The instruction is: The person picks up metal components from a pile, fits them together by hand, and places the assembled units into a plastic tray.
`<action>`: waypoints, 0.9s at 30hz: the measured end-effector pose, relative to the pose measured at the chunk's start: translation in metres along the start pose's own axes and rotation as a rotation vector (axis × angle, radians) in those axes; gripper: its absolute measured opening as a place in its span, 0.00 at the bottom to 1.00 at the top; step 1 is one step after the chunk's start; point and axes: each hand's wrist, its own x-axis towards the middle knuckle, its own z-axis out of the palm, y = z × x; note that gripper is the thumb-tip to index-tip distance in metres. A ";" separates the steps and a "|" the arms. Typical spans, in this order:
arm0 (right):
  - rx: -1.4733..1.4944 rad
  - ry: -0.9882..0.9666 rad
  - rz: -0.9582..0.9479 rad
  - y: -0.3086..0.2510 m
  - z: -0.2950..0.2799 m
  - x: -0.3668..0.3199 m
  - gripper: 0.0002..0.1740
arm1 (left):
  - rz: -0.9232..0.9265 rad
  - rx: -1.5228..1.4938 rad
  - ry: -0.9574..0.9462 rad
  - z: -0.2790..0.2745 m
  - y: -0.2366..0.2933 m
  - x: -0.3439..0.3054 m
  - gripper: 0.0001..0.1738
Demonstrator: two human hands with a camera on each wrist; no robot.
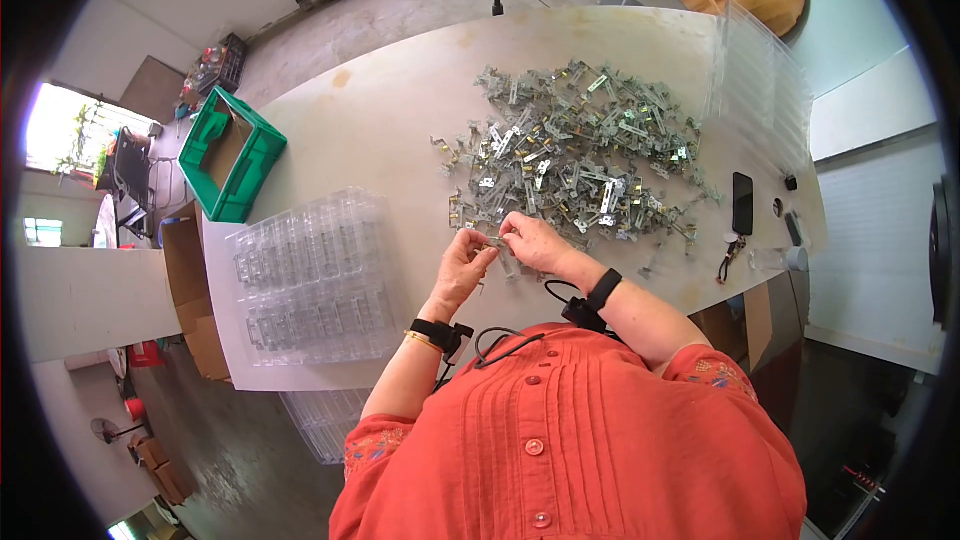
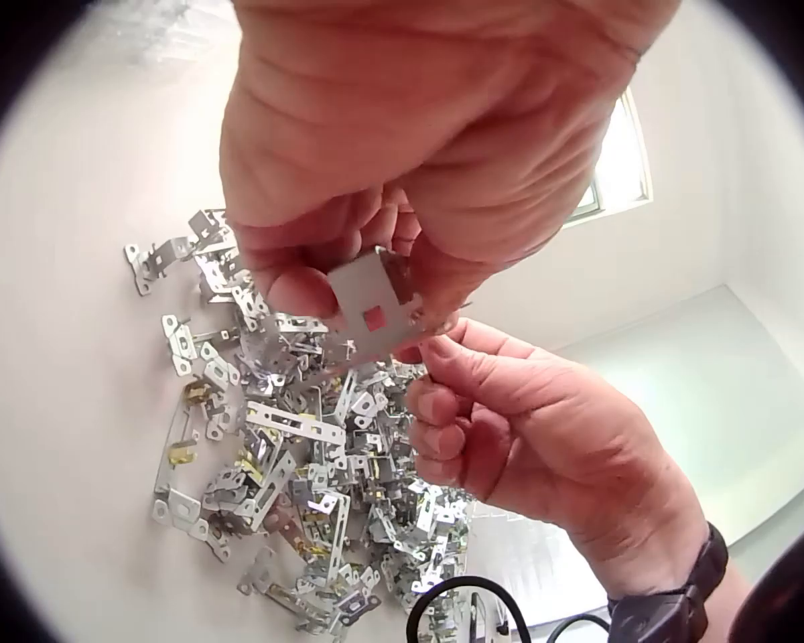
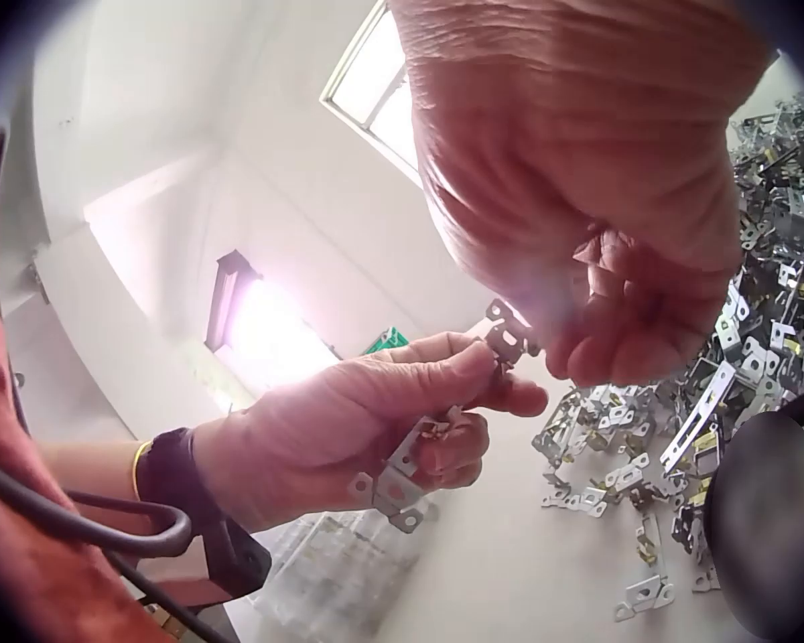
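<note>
My left hand point(image 1: 461, 266) and right hand point(image 1: 540, 245) meet over the table at the near edge of a pile of small metal brackets point(image 1: 590, 155). Between the left thumb and forefinger is a metal bracket point(image 3: 507, 332) with round holes. A second bracket point(image 3: 399, 480) sticks out below, by the left hand's curled lower fingers. In the left wrist view a flat plate of a bracket point(image 2: 363, 298) with a square hole shows under the left fingers. The right thumb and fingers pinch at the far end of the held bracket, their tips partly hidden by the hand.
Clear plastic trays point(image 1: 320, 280) lie at the left, a green crate point(image 1: 228, 165) behind them. More clear trays point(image 1: 762, 90) stand at the back right. A phone point(image 1: 742, 204), keys point(image 1: 730, 258) and a clear bottle point(image 1: 775, 259) lie at the right.
</note>
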 end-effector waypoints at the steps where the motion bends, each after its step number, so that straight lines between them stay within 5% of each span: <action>1: 0.121 -0.036 0.054 0.002 0.002 0.001 0.12 | 0.060 0.077 0.016 0.001 -0.003 0.001 0.12; 5: 0.506 -0.161 0.288 -0.010 -0.002 0.001 0.16 | 0.157 0.230 0.071 0.009 0.001 -0.002 0.16; 20: 0.763 -0.344 0.425 0.004 -0.023 -0.009 0.18 | 0.218 0.536 0.112 0.031 0.015 -0.012 0.31; 27: 0.508 -0.312 0.302 0.006 -0.032 -0.020 0.12 | 0.198 0.603 0.049 0.049 0.018 -0.013 0.32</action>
